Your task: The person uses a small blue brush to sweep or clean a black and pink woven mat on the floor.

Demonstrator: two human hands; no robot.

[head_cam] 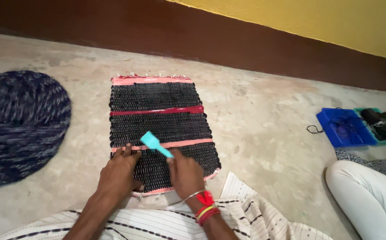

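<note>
The person sits on the concrete floor (268, 129) with a small woven mat (159, 129) spread flat in front of the knees. The mat is black with pink and red bands, and it lies straight, with the far fringe near the dark red wall base (201, 38). The left hand (119, 171) lies flat on the near left part of the mat, fingers together and stretched, pressing it down. The right hand (185, 175) has its fingers clamped on the handle of a small turquoise brush (155, 144), whose head rests on the mat just by the lower pink band. I judge the brushing is at work on the near part; whether the far part is already cleaned, I cannot tell, because no dust or marks are visible. A round dark blue rug (17, 124) lies well apart on the left, and a blue tray (344, 129) with cables is at the right, beside another person's white-clothed knee (366, 195).
</note>
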